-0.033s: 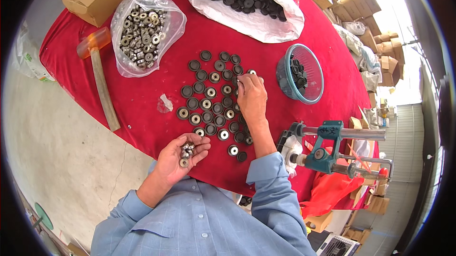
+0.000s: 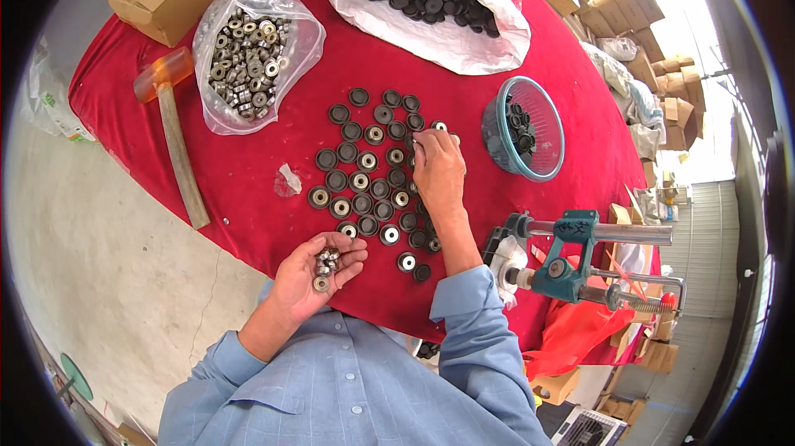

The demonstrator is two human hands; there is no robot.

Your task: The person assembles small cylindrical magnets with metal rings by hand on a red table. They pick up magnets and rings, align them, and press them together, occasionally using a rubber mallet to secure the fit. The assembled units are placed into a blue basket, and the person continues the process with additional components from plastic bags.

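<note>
My left hand (image 2: 313, 274) is turned palm up near the table's front edge, its fingers curled around several small metal bearings (image 2: 326, 262). Farther forward, my right hand (image 2: 440, 166) reaches down over the right side of a group of round black caps (image 2: 335, 180). Its fingertips are pressed together at one of the caps, and they hide whatever is between them. Some caps have a metal bearing (image 2: 367, 161) sitting in the middle; others have none. One cap with a bearing (image 2: 440, 125) shows just beyond my right fingers.
A clear bag of bearings (image 2: 257, 119) lies at the back left, beside an orange-headed mallet (image 2: 180, 152) and a cardboard box (image 2: 166, 7). Behind the caps is a white sack (image 2: 447, 55) of black caps. A blue-rimmed basket (image 2: 561, 135) and a green hand press (image 2: 571, 255) stand right.
</note>
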